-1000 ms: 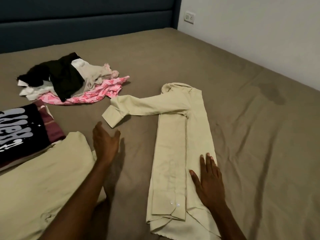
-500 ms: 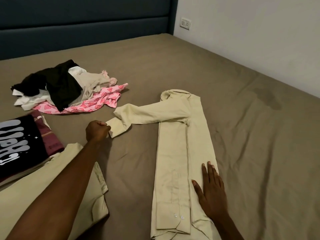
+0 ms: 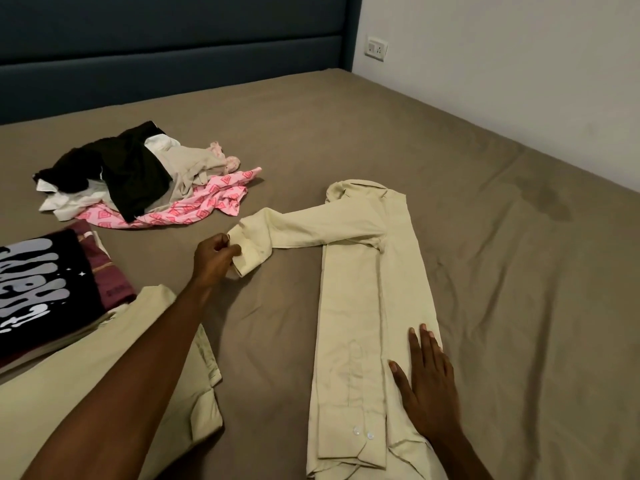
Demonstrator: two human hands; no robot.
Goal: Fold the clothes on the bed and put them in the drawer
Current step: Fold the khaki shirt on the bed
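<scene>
Clothes, hands and fittings on the brown bed (image 3: 485,258), counted

One long-sleeved cream cotton shirt (image 3: 367,306) laid out; one loose heap of unfolded clothes (image 3: 138,178); one stack of folded garments (image 3: 45,289), its number unclear; one beige folded garment (image 3: 104,386); two bare hands; one white wall socket (image 3: 376,48).

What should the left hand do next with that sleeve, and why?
Probably carry the cuff across onto the cream shirt: the left hand pinches it, the sleeve lies out sideways, and the right hand presses the folded body flat.
</scene>
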